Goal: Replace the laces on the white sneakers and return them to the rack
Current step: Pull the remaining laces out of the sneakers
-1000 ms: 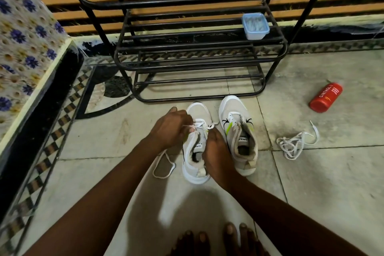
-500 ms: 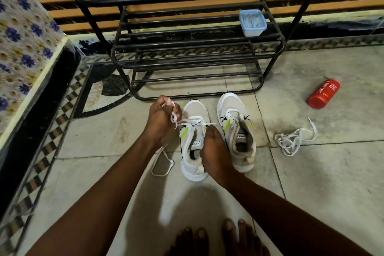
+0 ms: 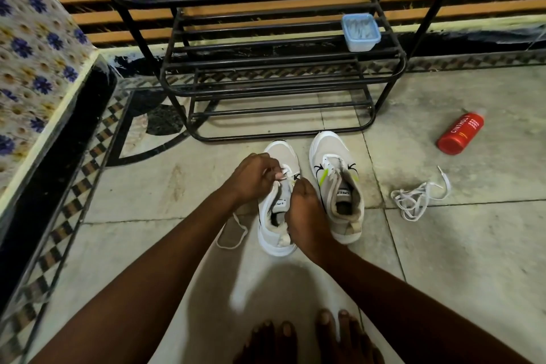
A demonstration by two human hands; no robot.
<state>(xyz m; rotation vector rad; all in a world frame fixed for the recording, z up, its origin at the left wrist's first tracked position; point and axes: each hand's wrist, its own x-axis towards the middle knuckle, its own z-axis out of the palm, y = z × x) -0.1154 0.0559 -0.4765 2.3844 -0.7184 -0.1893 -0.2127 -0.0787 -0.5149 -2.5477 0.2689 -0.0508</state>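
Toes (image 3: 310,334), bare, sat at the bottom edge on the pale stone floor (image 3: 472,260), whose large square tiles were mottled and scuffed, with thin dark joints. Beyond them both forearms reached to the first sneaker (image 3: 280,154), a white mesh shoe with a thick smooth sole and a worn, fuzzy collar. It stood upright on the floor, toe toward the rack.

The left hand (image 3: 254,177) was over its eyelets, grip pinched together on a flat white lace (image 3: 230,248), whose slack trailed into a limp loop on the tile just left of the shoe. The right hand (image 3: 307,213) lay across the collar, fingers curled down, grip clamped on the shoe's upper beside a lime-green tab. Its fingertips were hidden behind the back of the hand.

The second sneaker (image 3: 334,156) stood just beside the first, with lacing at its front, black curved marks and a lime stripe. Well to the right lay a tangled spare lace (image 3: 416,198), and farther off a glossy red bottle (image 3: 461,134), cylindrical, on its side.

Behind the shoes rose the rack (image 3: 283,91), black tubular metal with rounded corners and barred tiers. A small translucent pale-blue tub (image 3: 360,32) sat at the right end of one tier. At far left hung a blue-flowered cloth (image 3: 35,53).
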